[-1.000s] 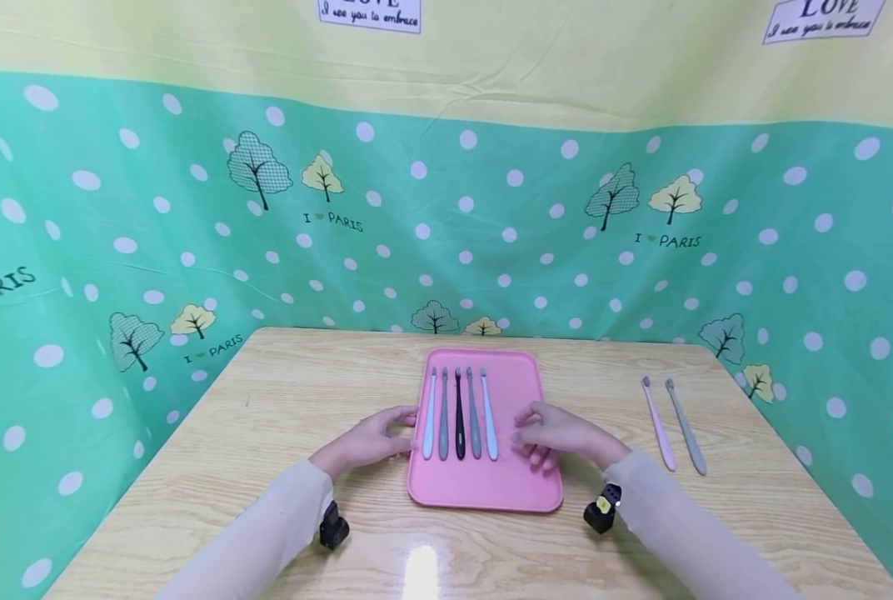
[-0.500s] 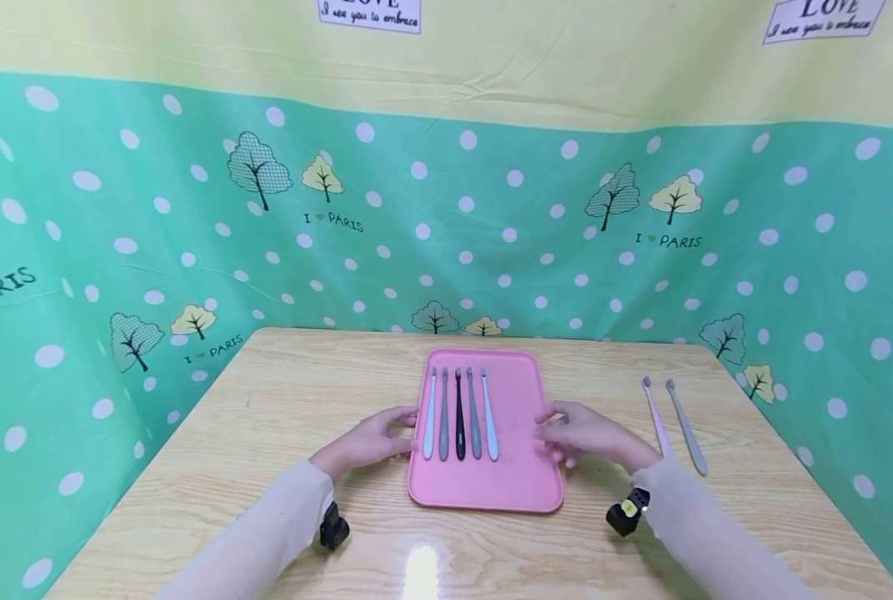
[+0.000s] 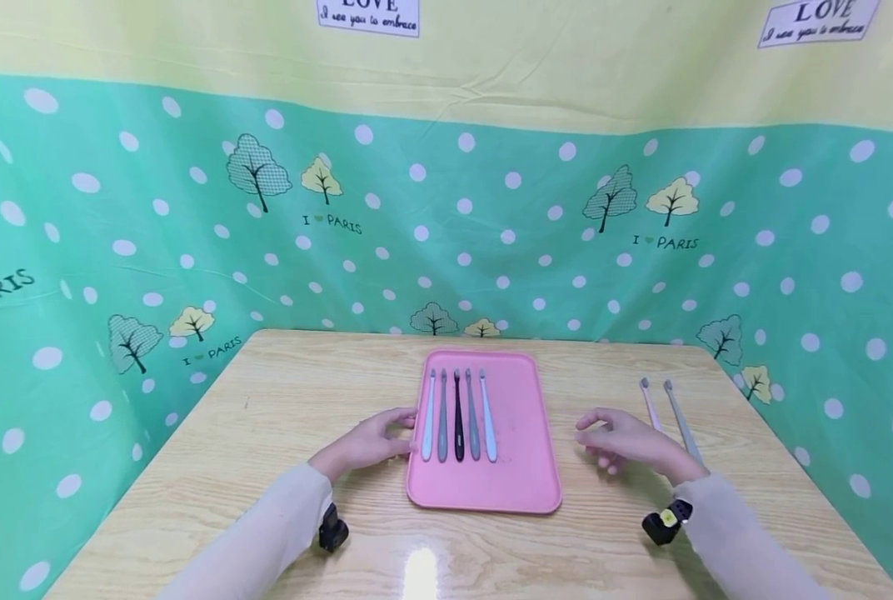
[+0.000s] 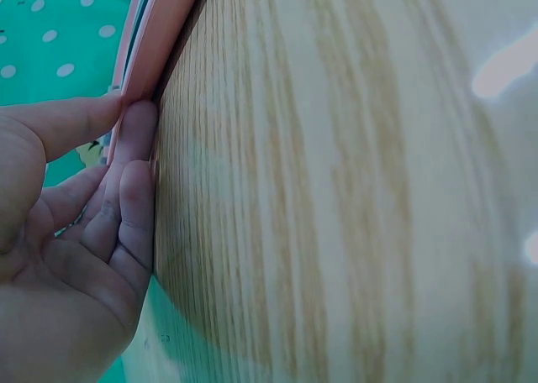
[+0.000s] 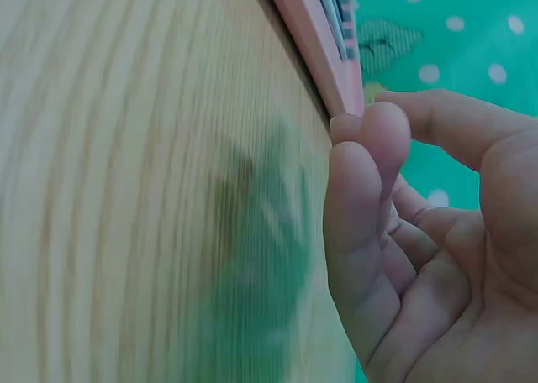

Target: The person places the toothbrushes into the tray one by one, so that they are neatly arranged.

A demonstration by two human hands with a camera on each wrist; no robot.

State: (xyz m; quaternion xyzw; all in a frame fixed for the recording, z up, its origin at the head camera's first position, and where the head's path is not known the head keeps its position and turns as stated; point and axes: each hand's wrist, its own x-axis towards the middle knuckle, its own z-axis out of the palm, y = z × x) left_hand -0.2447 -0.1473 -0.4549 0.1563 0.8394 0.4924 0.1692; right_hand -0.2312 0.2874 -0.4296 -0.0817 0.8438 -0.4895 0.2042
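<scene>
A pink tray (image 3: 510,483) lies on the table with several toothbrushes side by side on its left half, heads toward the back. Among them are a black toothbrush (image 3: 458,425), grey ones and a pale blue one (image 3: 489,429) at the right end of the row. My left hand (image 3: 367,437) holds the tray's left rim, thumb on the rim and fingers against the side, as the left wrist view shows. Right of the tray, my right hand (image 3: 626,437) hovers over the table with loosely bent fingers and nothing between them.
A pink toothbrush (image 3: 650,404) and a grey toothbrush (image 3: 681,412) lie on the wooden table (image 3: 296,358) at the right, their handles partly hidden by my right hand and wrist. A green and yellow cloth (image 3: 461,167) hangs around the table's back and sides.
My right hand has moved right, from over the tray past its right rim, toward the two toothbrushes on the table. The left hand and the row of toothbrushes have stayed put.
</scene>
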